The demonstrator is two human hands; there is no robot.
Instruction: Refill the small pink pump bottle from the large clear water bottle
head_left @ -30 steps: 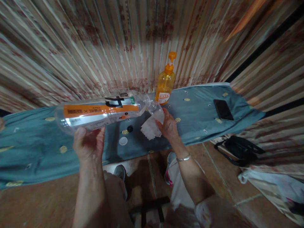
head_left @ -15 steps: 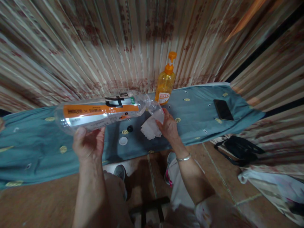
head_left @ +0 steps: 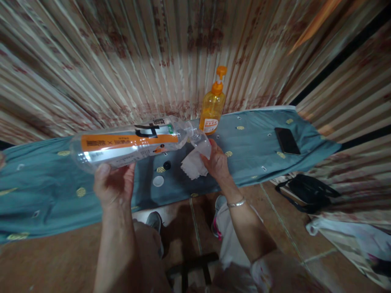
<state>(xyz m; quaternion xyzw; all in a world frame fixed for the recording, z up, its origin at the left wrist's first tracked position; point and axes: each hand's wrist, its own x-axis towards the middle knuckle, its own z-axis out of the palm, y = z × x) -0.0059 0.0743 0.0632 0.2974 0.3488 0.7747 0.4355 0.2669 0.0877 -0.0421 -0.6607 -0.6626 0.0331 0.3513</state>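
Note:
My left hand (head_left: 114,185) is closed around the base end of a large clear plastic bottle (head_left: 131,142) with an orange and silver label. The bottle is tilted almost level above the table, its neck pointing right. At its mouth sits a clear, funnel-shaped plastic piece (head_left: 201,142), pinched at its wide end by my right hand (head_left: 216,160). A white tissue (head_left: 194,165) hangs below that piece, against my right fingers; whether they grip it too, I cannot tell. Under the bottle lie a small black cap (head_left: 166,165) and a white round lid (head_left: 158,181).
An orange pump bottle (head_left: 213,108) stands behind my right hand, near the curtain (head_left: 171,53). On the right of the blue cloth-covered table (head_left: 250,158) lies a black phone (head_left: 287,141). A black bag (head_left: 308,191) is beyond the table's right front edge.

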